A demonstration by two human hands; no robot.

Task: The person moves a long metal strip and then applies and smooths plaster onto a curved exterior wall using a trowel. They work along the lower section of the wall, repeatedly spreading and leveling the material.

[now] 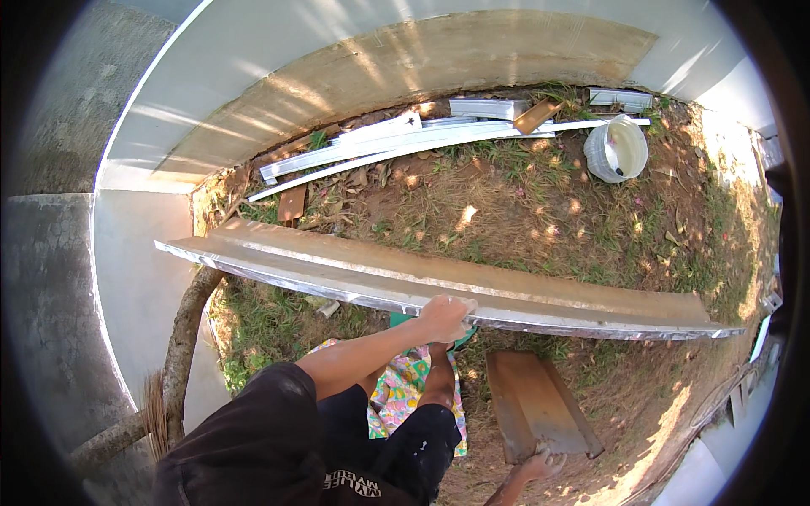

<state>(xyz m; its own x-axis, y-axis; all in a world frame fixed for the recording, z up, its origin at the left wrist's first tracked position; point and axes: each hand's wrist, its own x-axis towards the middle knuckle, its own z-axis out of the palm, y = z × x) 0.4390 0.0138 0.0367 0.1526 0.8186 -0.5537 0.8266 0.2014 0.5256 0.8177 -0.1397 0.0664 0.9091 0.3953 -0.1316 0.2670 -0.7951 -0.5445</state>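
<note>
A long profiled board (472, 287), brown with a white-smeared near edge, stretches across the middle at a slight slant. My left hand (447, 319) is closed at its near edge, fingers curled and partly hidden. At the lower right, my right hand (542, 465) grips the near end of a short brown profiled panel (533, 401). That panel lies or hovers close to the ground; which one I cannot tell. The short panel is apart from the long board, on its near side.
Behind the board, several white strips (371, 152) lie along a wall (456, 55). A whitish bucket (601, 160) stands at the far right. A tree branch (187, 329) rises at the left, beneath the board's left end. Flowered cloth (405, 384) hangs around my legs.
</note>
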